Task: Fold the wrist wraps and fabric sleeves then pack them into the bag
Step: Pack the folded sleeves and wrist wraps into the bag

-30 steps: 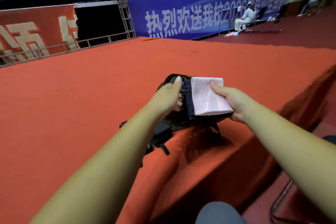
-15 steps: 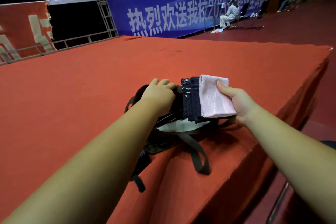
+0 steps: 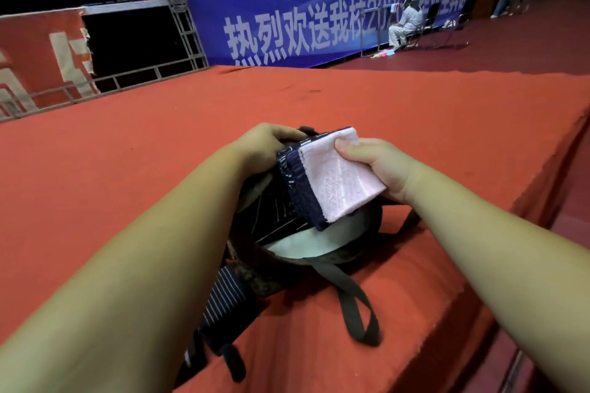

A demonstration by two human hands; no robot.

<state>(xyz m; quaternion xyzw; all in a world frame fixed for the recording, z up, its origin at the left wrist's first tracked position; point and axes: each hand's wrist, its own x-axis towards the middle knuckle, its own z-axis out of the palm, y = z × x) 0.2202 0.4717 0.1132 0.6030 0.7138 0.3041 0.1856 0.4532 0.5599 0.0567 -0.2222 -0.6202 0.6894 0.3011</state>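
Folded stack [image 3: 332, 182] under right thumb [image 3: 346, 146]

We see a dim hall under soft overhead light; edges bow with wide-angle distortion, and detail looks slightly smeared.

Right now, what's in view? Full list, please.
pink cloth: 1, pale pink, folded, on top of the navy cloth, above the bag's mouth
navy cloth: 1, dark blue, folded, under the pink cloth
bag: 1, dark with a pale lining, open, on the platform
strap: 1, dark loop, near side of the bag
striped band: 1, navy and white, left of the strap
platform: 1, red
blue banner: 1, white lettering, far wall
red banner: 1, far left
truss: 1, grey metal, between the banners
seated people: 2, pale clothes, far right
left hand: grip on the bag's far rim
right hand: grip on both cloths
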